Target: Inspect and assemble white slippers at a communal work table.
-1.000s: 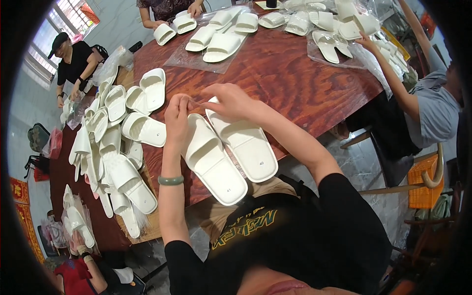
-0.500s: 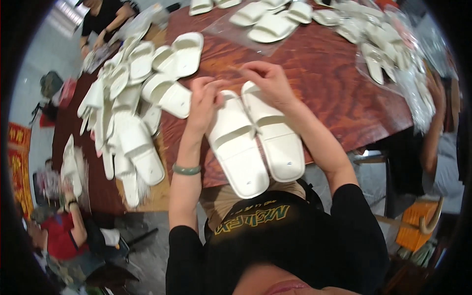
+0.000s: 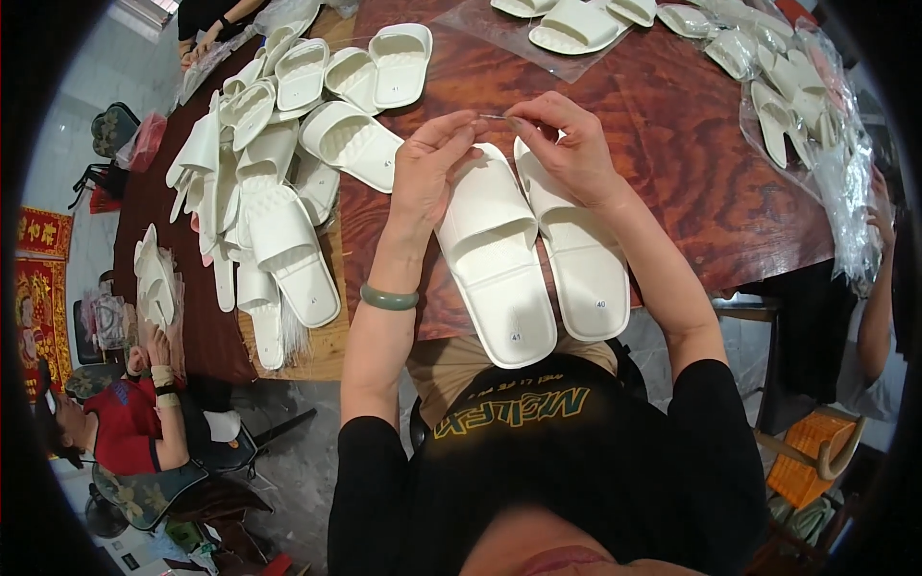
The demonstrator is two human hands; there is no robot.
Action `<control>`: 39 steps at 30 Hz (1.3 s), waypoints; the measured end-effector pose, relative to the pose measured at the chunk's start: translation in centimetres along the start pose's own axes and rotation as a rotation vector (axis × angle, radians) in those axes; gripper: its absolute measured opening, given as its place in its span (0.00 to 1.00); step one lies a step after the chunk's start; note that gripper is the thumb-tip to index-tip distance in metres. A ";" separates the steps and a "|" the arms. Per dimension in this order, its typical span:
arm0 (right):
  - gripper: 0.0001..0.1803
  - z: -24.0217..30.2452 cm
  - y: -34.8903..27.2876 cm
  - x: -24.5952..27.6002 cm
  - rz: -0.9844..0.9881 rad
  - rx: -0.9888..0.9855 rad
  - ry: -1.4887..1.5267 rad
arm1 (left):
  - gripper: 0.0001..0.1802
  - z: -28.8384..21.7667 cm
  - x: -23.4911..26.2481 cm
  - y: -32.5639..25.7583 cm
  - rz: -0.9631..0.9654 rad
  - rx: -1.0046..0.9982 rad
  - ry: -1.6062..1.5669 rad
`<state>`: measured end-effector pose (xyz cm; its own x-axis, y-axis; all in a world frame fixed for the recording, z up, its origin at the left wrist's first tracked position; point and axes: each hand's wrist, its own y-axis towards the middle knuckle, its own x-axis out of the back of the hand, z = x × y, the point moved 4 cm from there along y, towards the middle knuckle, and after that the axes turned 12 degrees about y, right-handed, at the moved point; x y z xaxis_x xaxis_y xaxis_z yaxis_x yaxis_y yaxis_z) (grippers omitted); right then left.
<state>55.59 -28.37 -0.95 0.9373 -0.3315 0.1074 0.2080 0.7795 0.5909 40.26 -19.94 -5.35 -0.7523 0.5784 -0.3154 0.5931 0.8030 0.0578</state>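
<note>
Two white slide slippers lie side by side at the table edge in front of me, a left one (image 3: 497, 259) and a right one (image 3: 583, 252), soles down and toes away from me. Above their toe ends, my left hand (image 3: 432, 171) and my right hand (image 3: 569, 146) face each other with pinched fingers. A thin, needle-like strand (image 3: 494, 117) spans the small gap between the fingertips; its exact kind is too small to tell. Both hands are closed on its ends. A green bangle (image 3: 389, 298) circles my left wrist.
A heap of white slippers (image 3: 279, 221) covers the left of the brown table (image 3: 691, 221). More slippers (image 3: 576, 27) rest on clear plastic at the far side. Bagged slippers (image 3: 783, 101) lie at the right. Other people work around the table, one in a red shirt (image 3: 130, 427).
My hands have come closer together, and the strand now stretches between their fingertips. The whole view has shifted slightly; the slipper pair lies in the same place before me.
</note>
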 end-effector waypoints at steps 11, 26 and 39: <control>0.07 0.5 -0.4 -0.4 -0.006 0.122 -0.102 | 0.10 -0.5 -0.1 -0.3 -0.009 -0.052 0.047; 0.05 0.3 -0.4 -0.8 0.029 0.173 -0.140 | 0.08 0.0 -0.5 -0.2 0.082 0.099 -0.140; 0.05 0.6 -0.5 -0.8 0.008 0.174 -0.145 | 0.07 0.0 -0.7 -0.3 0.083 0.108 -0.138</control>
<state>54.56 -28.83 -0.80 0.8860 -0.4087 0.2188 0.1380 0.6832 0.7170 40.58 -20.59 -5.16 -0.6578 0.6106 -0.4410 0.6841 0.7293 -0.0106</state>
